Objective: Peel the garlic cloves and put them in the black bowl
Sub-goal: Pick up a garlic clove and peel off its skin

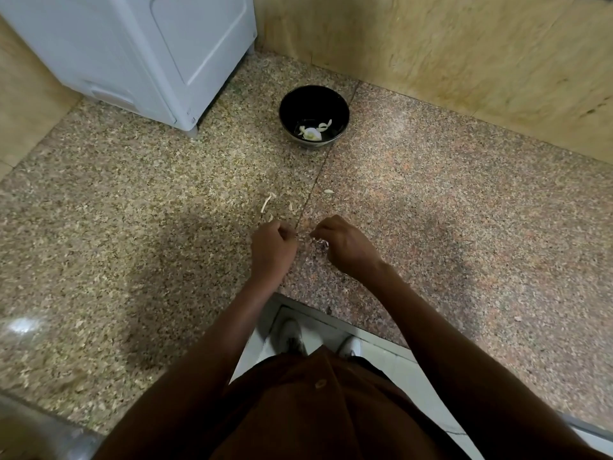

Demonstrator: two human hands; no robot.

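Working near the front edge of the speckled granite counter [431,200], the left hand [272,248] and right hand [345,244] curl their fingers around something small; whether it's garlic, I can't tell. The round black bowl [314,116] sits toward the back, holding pale pieces. Loose papery skins [267,204] lying between could get swept along into it.

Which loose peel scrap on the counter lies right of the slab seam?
The short pale scrap, alone on the pinker slab right of the seam. The other scraps cluster left of it, ahead of the left hand.
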